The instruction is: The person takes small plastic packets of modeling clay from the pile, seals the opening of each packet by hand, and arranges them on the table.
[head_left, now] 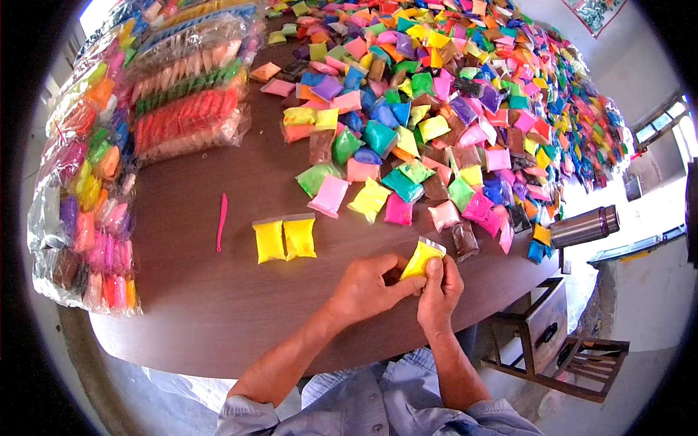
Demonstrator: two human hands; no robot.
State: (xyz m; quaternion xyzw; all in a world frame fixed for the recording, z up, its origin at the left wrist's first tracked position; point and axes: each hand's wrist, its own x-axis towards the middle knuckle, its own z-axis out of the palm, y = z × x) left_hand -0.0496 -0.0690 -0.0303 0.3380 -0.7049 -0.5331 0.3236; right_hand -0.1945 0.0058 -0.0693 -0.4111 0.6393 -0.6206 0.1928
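Observation:
A small yellow clay packet (420,259) in a clear wrapper is held between my two hands above the table's near side. My left hand (366,289) pinches its lower left part, fingers curled behind it. My right hand (440,292) grips its right side with the thumb pressed on the front. To the left, two more yellow packets (284,239) lie side by side on the brown table (185,291). A thin pink plastic modelling tool (222,221) rests further left.
A large heap of multicoloured packets (436,102) covers the table's far and right side. Bagged rows of packets (190,123) and a long clear bag (91,211) lie at left. A metal flask (584,227) lies by the right edge, near a wooden stool (560,349).

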